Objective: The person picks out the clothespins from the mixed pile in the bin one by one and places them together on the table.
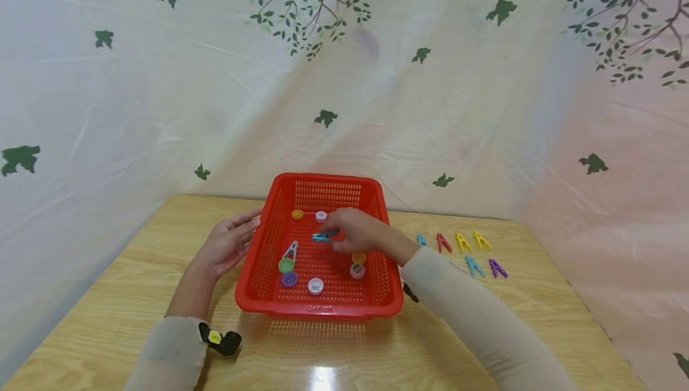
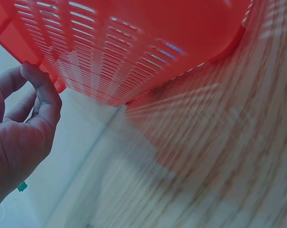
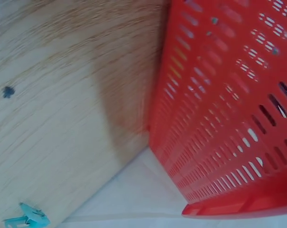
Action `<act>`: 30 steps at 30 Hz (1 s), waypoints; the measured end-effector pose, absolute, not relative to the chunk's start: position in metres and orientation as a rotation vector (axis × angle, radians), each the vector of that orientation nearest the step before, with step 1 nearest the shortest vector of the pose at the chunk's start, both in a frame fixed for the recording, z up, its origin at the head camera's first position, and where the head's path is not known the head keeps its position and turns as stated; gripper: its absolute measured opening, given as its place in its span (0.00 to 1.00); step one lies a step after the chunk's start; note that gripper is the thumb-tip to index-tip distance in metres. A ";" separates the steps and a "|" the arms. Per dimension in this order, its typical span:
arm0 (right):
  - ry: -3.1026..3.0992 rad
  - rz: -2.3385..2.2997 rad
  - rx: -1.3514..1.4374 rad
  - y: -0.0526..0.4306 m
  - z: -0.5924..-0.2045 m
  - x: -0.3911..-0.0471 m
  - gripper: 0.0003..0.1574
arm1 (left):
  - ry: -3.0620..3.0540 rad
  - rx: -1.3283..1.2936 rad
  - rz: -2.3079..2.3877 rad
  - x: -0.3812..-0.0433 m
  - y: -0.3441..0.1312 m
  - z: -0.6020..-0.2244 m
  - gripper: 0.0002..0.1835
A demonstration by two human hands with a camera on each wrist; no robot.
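Note:
A red plastic basket (image 1: pixel 317 309) with slotted walls stands on the table. At its left rim my left hand (image 1: pixel 228 244) grips the edge with curled fingers, also visible beside the wall in the left wrist view. My right hand (image 1: pixel 355 231) reaches inside and pinches a blue clothespin (image 1: pixel 322 237) above the basket floor. A grey clothespin (image 1: pixel 291 251) lies inside near a green bottle cap (image 1: pixel 286 265) and a purple cap (image 1: pixel 289 279). Other caps inside include a white one (image 1: pixel 315 286), a pink one (image 1: pixel 357 271) and an orange one (image 1: pixel 297 214). The right wrist view hides the right hand.
Right of the basket, several clothespins lie on the wooden table (image 1: pixel 134 283), among them a red one (image 1: pixel 444 243), a yellow one (image 1: pixel 481 240), a blue one (image 1: pixel 474 266) and a purple one (image 1: pixel 497 268). A leaf-patterned curtain (image 1: pixel 242 110) hangs behind the table.

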State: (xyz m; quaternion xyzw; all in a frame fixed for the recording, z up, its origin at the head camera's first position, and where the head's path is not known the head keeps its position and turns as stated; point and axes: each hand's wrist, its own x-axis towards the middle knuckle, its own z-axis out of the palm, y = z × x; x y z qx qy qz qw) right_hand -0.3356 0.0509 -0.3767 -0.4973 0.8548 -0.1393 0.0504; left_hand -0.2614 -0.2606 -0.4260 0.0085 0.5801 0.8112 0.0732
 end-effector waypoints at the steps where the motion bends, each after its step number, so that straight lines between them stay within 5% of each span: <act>1: 2.608 -0.432 -1.518 0.051 -0.375 -0.335 0.24 | 1.741 0.026 2.437 -0.261 -0.261 -0.426 0.31; 30: 2.829 -0.474 -1.505 0.099 -0.342 -0.321 0.19 | 1.717 0.064 2.453 -0.260 -0.262 -0.427 0.30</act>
